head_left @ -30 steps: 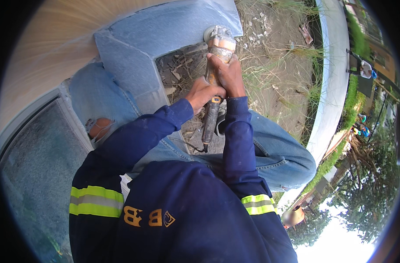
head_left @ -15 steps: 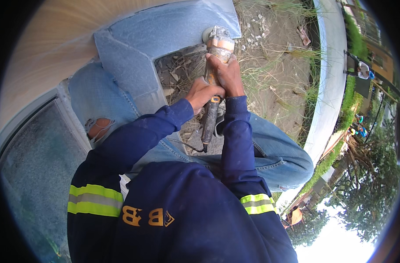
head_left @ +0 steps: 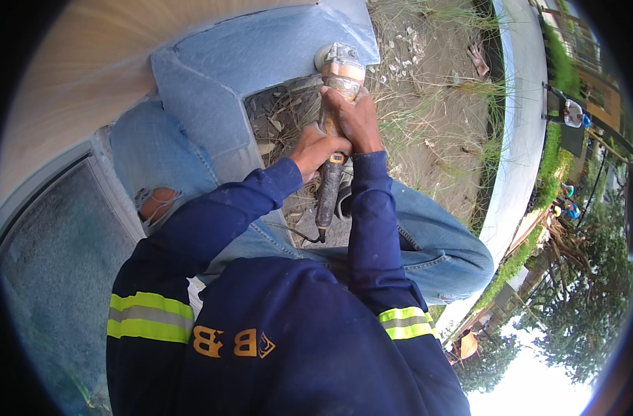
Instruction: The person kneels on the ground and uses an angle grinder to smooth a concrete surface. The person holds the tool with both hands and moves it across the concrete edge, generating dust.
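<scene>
My right hand is closed around the upper body of a dusty orange angle grinder. My left hand grips the same tool lower down, near its switch. The grinder's wheel rests at the surface of a blue-grey stone slab, near its right end. The grinder's dark rear handle and cord extend back toward my body. The underside of the wheel is hidden.
My jeaned knees flank the tool. A beige wall stands left, above a grey panel. Dirt with dry grass and chips lies right, bordered by a pale kerb. Distant workers are at far right.
The grinder and both hands have shifted slightly left, and its head has come a little down in the view, along the slab. Both hands keep their hold.
</scene>
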Demonstrator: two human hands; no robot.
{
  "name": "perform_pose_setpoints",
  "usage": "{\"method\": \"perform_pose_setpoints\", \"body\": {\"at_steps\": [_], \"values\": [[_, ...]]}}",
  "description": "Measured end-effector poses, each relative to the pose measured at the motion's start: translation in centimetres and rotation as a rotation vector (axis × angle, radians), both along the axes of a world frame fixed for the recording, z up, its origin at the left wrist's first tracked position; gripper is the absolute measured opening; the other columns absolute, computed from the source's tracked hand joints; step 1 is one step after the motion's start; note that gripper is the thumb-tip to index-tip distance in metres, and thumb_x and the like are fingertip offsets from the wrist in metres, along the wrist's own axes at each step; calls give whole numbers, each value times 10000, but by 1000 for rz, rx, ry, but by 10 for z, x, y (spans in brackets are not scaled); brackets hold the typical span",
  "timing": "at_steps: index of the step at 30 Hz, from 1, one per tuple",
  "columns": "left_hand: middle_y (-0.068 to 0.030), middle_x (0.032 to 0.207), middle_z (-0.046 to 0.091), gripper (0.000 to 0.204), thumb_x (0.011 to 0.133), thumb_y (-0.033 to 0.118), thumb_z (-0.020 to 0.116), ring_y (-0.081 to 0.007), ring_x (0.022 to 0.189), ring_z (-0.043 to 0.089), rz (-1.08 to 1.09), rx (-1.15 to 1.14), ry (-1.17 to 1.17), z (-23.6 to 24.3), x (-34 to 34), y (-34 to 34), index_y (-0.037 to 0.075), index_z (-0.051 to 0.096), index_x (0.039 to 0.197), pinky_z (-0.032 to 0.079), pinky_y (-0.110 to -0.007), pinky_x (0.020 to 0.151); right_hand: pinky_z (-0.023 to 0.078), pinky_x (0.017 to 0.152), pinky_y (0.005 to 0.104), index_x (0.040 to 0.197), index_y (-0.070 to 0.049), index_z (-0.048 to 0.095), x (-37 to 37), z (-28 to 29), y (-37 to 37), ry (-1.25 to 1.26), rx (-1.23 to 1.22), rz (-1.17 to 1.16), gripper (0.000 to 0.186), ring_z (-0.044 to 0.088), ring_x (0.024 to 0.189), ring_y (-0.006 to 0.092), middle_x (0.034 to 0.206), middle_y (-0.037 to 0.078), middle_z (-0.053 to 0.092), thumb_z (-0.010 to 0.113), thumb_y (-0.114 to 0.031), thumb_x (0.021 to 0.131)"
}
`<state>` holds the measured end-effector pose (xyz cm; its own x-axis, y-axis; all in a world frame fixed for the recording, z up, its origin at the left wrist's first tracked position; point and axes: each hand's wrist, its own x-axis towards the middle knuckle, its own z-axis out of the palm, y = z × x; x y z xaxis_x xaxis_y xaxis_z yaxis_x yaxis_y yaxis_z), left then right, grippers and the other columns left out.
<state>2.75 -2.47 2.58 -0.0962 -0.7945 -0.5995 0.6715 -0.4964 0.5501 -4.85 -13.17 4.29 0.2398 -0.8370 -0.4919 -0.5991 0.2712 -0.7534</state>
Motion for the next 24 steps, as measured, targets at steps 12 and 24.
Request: {"method": "perform_pose_setpoints", "body": {"at_steps": [12,24], "values": [[-103,850,696,276,743,81,738,-180,760,665,-77,-20,-35,-10,-6,-25,-63,680,971,497,-337,686,534,637,305,1149,33,645,-9,-8,-22,-68,18,-95,456,661,728,155,928,91,704,812,-281,864],[-116,852,691,246,748,77,734,-181,780,666,-50,-22,-35,-6,12,-31,-80,688,932,492,-326,703,539,678,304,1155,55,634,10,-3,-27,-106,1,-54,470,667,776,156,955,105,707,809,-271,865]]}}
